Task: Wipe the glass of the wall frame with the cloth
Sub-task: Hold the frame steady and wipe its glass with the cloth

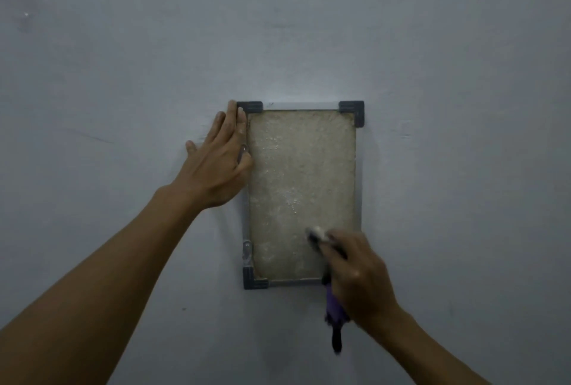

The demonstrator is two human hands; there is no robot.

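1. Gripping the cloth (pixel 335 307), the right hand (pixel 358 273) had its fingers curled round the bunched fabric and pressed it against the lower right part of the glass (pixel 301 186).
2. A pale, blurred end of the cloth stuck out past the fingertips onto the glass, while a purple and dark tail hung down below the hand, past the bottom edge of the wall frame (pixel 358 168) and over the wall (pixel 448 60).
3. The left hand (pixel 216 162) lay flat with straight fingers against the frame's left edge, near its top left corner; the fingers pointed upward and held nothing, and the thumb reached onto the edge of the glass.
4. The two hands were well apart, one at the upper left of the frame and one at its lower right.
5. The frame hung upright on the wall, taller than wide, with dark corner pieces (pixel 352 111) visible at the top left, top right and bottom left; the bottom right corner was hidden behind the right hand.
6. The glass looked cloudy and beige, speckled with pale spots.
7. Small clear clips (pixel 246 250) sat on the frame's left edge.
8. The wall was plain grey with faint marks.
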